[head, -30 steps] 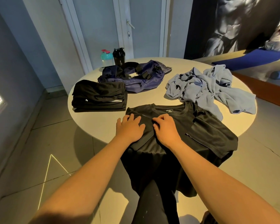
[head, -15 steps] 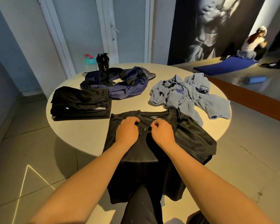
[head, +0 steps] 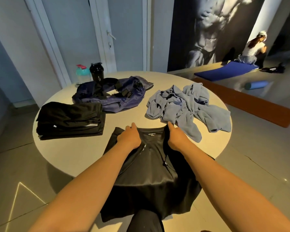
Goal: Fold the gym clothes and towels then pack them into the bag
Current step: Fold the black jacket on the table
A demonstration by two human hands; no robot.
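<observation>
Left hand (head: 129, 139) and right hand (head: 177, 139) each pinch a shoulder of the black shirt (head: 151, 164), half on the table's (head: 74, 153) near edge, half hanging off; that hanging weight may drag it off, undoing the fold.

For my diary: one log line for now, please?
step: folding | left hand, right hand: grip black shirt | blue pile: unfolded

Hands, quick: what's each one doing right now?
Left hand: grips the black shirt beside its collar.
Right hand: grips the same shirt, other side of the collar.
</observation>
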